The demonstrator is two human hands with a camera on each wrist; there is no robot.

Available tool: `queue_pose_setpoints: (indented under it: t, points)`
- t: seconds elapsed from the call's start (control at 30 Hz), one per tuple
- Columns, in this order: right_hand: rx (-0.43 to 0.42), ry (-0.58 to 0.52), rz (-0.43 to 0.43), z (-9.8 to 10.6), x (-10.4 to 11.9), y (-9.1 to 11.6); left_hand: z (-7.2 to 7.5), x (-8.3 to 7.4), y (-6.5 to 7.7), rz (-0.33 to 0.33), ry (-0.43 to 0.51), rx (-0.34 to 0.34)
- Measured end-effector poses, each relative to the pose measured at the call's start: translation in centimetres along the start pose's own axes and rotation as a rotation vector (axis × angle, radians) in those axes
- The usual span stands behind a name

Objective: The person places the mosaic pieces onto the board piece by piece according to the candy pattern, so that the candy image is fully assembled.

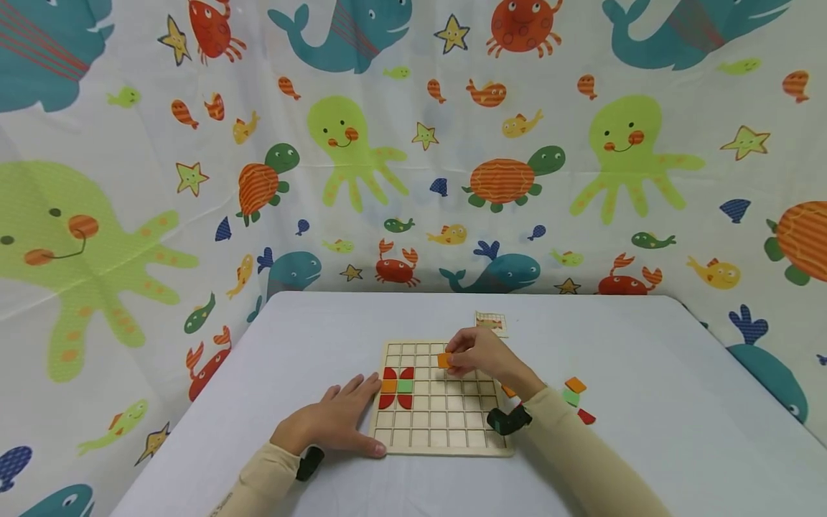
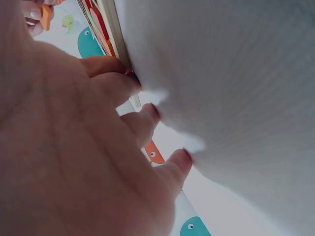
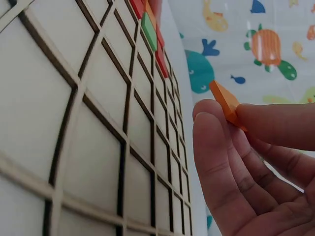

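My right hand pinches an orange square tile between thumb and fingertips, above the upper right part of a wooden grid board. Along the board's left side lie red quarter-round tiles, one orange square and a green square, each in its own cell. My left hand lies spread on the table, thumb near the board's lower left corner and index fingertip by its left edge. In the left wrist view its fingertips rest on the white tabletop.
A small card with a grid picture lies behind the board. Right of the board are loose tiles: an orange one, a green one and a red one, with more partly behind my right wrist. A patterned curtain hangs behind the table.
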State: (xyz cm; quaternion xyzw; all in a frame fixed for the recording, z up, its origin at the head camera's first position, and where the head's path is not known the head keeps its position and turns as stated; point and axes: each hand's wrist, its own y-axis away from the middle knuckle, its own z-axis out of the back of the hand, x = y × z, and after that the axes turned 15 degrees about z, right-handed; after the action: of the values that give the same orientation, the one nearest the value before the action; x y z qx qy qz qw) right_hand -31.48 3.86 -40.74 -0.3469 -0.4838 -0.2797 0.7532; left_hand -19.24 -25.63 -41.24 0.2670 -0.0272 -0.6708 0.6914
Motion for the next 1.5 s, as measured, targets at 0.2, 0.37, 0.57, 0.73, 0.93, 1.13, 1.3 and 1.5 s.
queue_pose_setpoints:
  t: [0.2, 0.37, 0.57, 0.73, 0.93, 1.13, 1.3, 1.5]
  points:
    - [0.005, -0.012, -0.03, -1.5, -0.1, -0.9, 0.1, 0.0, 0.0, 0.017, 0.005, 0.005]
    - [0.004, 0.022, -0.063, -2.3, -0.6, -1.4, 0.0, -0.1, -0.1, 0.025, 0.006, 0.008]
    - [0.005, 0.102, -0.077, -3.2, -0.5, -1.9, -0.2, 0.0, -0.1, 0.025, 0.005, 0.002]
    - [0.001, 0.154, -0.085, -3.8, -0.5, -2.3, -0.2, 0.0, -0.2, 0.025, -0.003, -0.001]
    - [-0.02, 0.233, -0.105, -4.6, -0.3, -2.4, -0.2, 0.0, -0.1, 0.032, -0.012, -0.002]
    - [-0.023, 0.302, -0.091, -5.3, -0.2, -2.5, -0.1, -0.1, -0.1, 0.022, -0.015, -0.003]
    - [0.004, 0.328, -0.074, -5.4, -0.3, -2.6, -0.1, -0.1, -0.2, 0.015, -0.011, -0.008]
    - [0.073, 0.378, -0.061, -5.3, -0.5, -2.7, -0.2, 0.1, -0.3, 0.013, -0.013, -0.007]
